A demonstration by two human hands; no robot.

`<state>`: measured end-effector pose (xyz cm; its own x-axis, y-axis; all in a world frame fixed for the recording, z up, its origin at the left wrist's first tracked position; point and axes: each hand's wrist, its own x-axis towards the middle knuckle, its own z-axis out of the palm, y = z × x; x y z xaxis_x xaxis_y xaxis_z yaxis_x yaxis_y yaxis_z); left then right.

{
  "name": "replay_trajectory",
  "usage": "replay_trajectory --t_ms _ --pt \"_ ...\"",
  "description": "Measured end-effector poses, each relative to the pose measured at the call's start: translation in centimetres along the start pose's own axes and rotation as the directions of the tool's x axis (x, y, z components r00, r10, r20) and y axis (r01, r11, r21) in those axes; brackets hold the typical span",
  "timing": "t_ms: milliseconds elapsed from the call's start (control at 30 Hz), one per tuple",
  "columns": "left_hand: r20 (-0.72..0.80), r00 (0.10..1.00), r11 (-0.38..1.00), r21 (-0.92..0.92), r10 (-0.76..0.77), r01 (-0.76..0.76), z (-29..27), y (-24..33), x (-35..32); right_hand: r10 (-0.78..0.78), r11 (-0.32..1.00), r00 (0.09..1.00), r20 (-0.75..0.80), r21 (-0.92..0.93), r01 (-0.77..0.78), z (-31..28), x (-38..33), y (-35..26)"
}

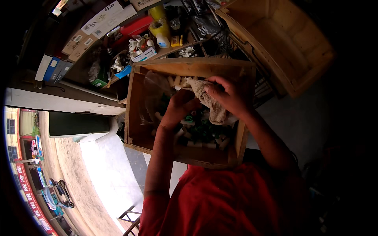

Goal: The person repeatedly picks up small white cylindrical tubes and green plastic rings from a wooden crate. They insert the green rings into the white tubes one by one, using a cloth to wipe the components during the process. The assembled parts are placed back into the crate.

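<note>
**Surroundings: shop front and storage**

Shelves (118,43) at upper left hold cardboard boxes (103,16), a yellow tape roll (159,27), a white bottle (162,40) and small white fittings (138,44). A second wooden crate (283,43) stands at upper right. Daylight falls on a pale pavement (106,173) at lower left; beyond it, a street with what appears to be a parked scooter (61,192). The right side lies in shadow.

In front of me sits a wooden crate (138,114) with pipe fittings (202,133) lying in its bottom. My left grip (182,105) and right grip (228,94) are both over the crate, side by side, with a cloth (210,104) between them and above the fittings. Behind the crate runs a shelf (173,50) carrying boxes (103,17) and a bottle (162,40). A second wooden crate (283,43) lies to the right, behind the first.
</note>
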<state>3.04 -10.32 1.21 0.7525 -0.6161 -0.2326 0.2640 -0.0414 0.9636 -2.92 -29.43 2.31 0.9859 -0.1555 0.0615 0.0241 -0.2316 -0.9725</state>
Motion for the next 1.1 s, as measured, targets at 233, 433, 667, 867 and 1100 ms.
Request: replay_trajectory --t_ms 233,433,667,867,1100 --pt "-0.062 0.997 0.968 -0.242 0.051 -0.065 -0.8 -0.7 0.0 -0.103 0.986 0.985 0.136 -0.114 0.119 0.5 -0.3 -0.2" --pt "-0.095 0.981 0.839 -0.507 0.171 -0.195 -1.5 -0.8 0.6 -0.016 1.0 0.998 0.067 0.019 0.015 0.5 0.0 -0.7" --pt "-0.231 0.951 0.815 -0.497 0.207 -0.298 -2.4 -0.7 0.7 -0.127 0.992 0.986 -0.104 -0.008 0.127 0.0 0.3 -0.8" --pt "-0.17 0.959 0.785 -0.55 0.227 -0.284 -2.3 -1.4 0.7 -0.235 0.96 0.96 0.154 -0.115 0.254 0.2 0.1 -0.8" --pt "-0.299 0.932 0.607 -0.707 0.207 -0.362 -5.1 -1.8 1.0 -0.075 0.989 0.995 -0.07 0.118 0.083 0.2 -0.1 -0.8"
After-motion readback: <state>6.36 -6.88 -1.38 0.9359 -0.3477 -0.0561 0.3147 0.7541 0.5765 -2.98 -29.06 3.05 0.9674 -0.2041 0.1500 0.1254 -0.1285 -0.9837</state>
